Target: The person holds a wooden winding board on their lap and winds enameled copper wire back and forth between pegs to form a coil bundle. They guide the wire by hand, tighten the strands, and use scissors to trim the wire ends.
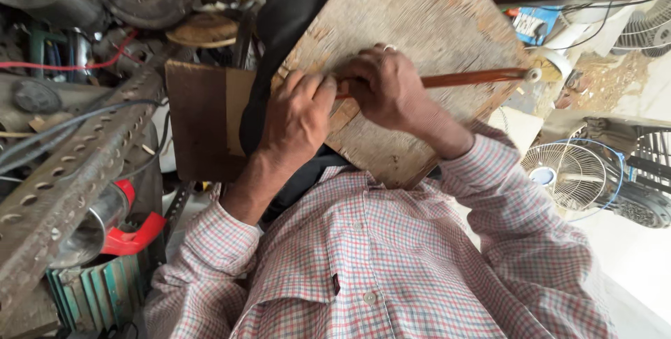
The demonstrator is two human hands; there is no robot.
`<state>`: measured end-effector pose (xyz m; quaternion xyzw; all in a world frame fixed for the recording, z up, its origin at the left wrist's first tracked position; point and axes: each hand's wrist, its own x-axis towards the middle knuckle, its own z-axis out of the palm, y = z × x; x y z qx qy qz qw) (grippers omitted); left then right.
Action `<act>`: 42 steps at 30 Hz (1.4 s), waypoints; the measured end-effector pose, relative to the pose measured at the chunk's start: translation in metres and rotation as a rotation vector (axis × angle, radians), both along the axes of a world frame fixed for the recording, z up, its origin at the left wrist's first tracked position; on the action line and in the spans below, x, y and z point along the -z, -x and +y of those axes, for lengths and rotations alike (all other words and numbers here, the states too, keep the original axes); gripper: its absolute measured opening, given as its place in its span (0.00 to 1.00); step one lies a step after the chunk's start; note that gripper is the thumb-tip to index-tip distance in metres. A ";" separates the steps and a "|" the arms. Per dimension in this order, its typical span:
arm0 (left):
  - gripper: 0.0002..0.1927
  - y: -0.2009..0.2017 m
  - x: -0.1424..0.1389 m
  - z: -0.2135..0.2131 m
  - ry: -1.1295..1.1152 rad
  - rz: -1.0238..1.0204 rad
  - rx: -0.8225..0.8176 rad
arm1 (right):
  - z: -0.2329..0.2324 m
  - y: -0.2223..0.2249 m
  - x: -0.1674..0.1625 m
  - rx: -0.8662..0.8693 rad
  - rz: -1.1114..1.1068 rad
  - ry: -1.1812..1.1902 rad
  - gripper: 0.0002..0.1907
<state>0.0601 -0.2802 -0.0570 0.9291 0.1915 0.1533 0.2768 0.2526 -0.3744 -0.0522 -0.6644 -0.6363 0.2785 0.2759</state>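
Both hands, left hand (297, 119) and right hand (384, 87), close together on a reddish-brown rod (475, 77) lying across the worn wooden board (419, 10), its work apparently midway.

head cam | looks steeply down, close over own checked shirt (377, 262) | wooden board (412, 38) fills centre

The person wears a long-sleeved checked shirt (391, 262) in red, blue and white, with pale buttons down the front and buttoned cuffs. A ring (388, 47) sits on one finger.
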 end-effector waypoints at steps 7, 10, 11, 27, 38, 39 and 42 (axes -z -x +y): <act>0.14 0.000 0.012 0.000 -0.110 -0.055 0.030 | -0.003 0.019 0.002 0.126 -0.172 -0.069 0.06; 0.13 -0.004 0.015 0.000 -0.096 -0.038 -0.008 | -0.001 0.022 0.000 0.173 -0.196 -0.069 0.05; 0.12 -0.005 0.015 0.000 -0.086 -0.031 -0.006 | 0.001 0.020 -0.002 0.172 -0.188 -0.066 0.05; 0.12 -0.002 0.029 -0.005 -0.081 -0.009 -0.036 | 0.061 -0.098 -0.048 0.241 -0.184 -0.311 0.04; 0.17 -0.010 -0.005 0.002 -0.055 0.013 -0.024 | -0.021 -0.057 0.002 0.073 -0.268 -0.232 0.18; 0.18 -0.011 -0.008 0.002 -0.056 0.044 -0.004 | -0.018 -0.040 -0.003 -0.088 -0.278 -0.295 0.14; 0.16 -0.013 -0.012 0.002 -0.057 0.040 0.012 | 0.013 -0.029 -0.054 -0.020 -0.044 -0.298 0.03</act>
